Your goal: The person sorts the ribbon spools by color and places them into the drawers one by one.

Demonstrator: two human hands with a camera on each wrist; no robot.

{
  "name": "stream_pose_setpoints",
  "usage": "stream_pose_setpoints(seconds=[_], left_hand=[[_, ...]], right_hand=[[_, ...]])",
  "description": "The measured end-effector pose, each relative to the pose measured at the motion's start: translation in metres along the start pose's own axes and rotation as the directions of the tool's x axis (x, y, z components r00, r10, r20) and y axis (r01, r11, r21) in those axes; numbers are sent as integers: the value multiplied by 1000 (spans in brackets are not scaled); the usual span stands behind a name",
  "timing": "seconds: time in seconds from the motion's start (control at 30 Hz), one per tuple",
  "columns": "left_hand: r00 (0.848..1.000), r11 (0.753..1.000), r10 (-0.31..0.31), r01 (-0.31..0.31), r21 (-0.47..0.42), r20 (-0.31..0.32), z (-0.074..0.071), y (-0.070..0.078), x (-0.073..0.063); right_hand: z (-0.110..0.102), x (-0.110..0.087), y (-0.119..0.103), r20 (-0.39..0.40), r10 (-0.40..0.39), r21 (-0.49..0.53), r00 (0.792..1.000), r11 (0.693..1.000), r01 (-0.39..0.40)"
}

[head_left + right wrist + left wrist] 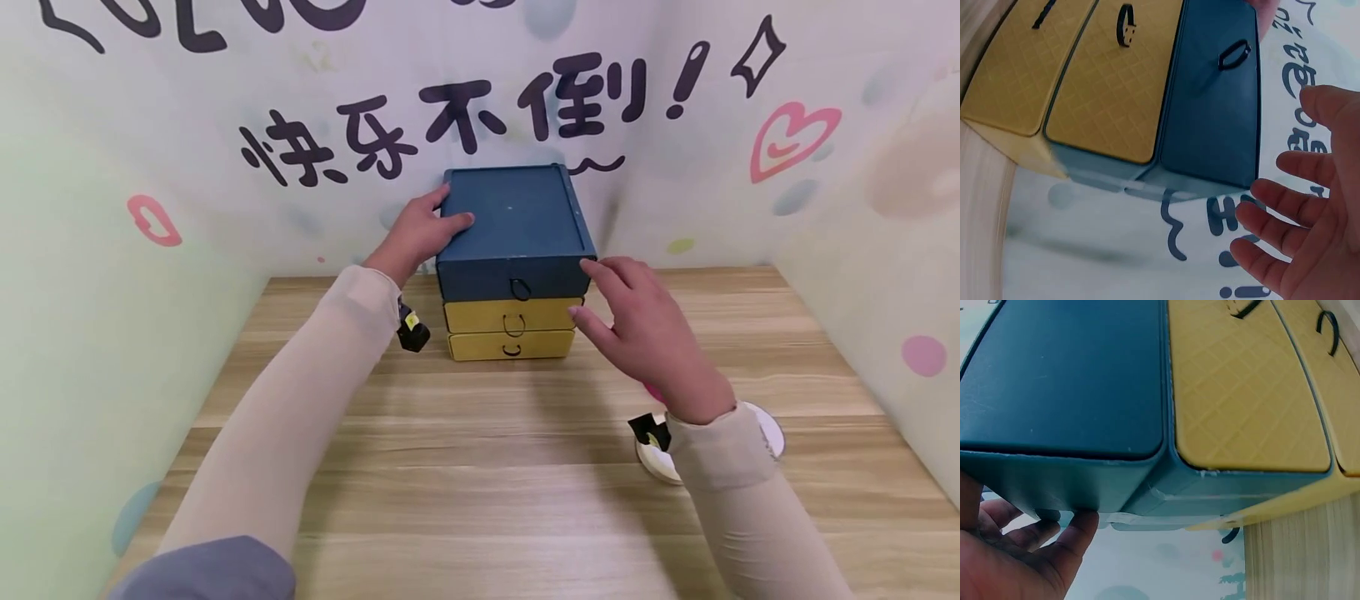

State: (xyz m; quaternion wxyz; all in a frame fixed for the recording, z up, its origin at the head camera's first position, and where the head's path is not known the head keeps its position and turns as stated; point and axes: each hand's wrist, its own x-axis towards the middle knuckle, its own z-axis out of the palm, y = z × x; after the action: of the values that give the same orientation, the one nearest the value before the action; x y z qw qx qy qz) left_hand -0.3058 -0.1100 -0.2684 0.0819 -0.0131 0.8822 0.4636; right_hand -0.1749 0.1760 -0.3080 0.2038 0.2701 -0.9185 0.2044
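Observation:
A small drawer box [510, 212] stands against the back wall. Its blue top drawer [476, 282] sits above two yellow drawers, a middle one [480, 317] and a bottom one [480, 347]. Each front has a dark loop pull, like the top loop [520, 289]. My left hand [418, 235] rests on the box's left edge, thumb over the top; in the left wrist view its fingertips [1088, 522] press against the side. My right hand [1322, 212], fingers spread and nothing held, is beside the blue drawer's right corner, fingertips right at the edge. All drawers appear closed.
A white round dish-like thing [771, 429] lies on the wood-grain table [450, 483] under my right wrist, partly hidden. A bit of pink-red [654, 392] shows beside that wrist. Printed cloth walls [712, 192] stand behind and at both sides.

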Motion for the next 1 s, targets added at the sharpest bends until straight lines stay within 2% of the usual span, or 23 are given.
stream_pose_setpoints(seconds=[0.37,0.67,1.0], left_hand=[[1000,1000,-7,7,-30,1,-1,-2,-2],[1000,997,-6,7,-78,8,0,-2,-3],[1000,996,-18,18,-83,2,1,-2,-3]], right_hand=[[13,10,-15,-16,-75,47,997,996,75],[30,21,-26,5,-122,33,992,992,122],[50,32,-32,-71,-60,56,996,996,64]])
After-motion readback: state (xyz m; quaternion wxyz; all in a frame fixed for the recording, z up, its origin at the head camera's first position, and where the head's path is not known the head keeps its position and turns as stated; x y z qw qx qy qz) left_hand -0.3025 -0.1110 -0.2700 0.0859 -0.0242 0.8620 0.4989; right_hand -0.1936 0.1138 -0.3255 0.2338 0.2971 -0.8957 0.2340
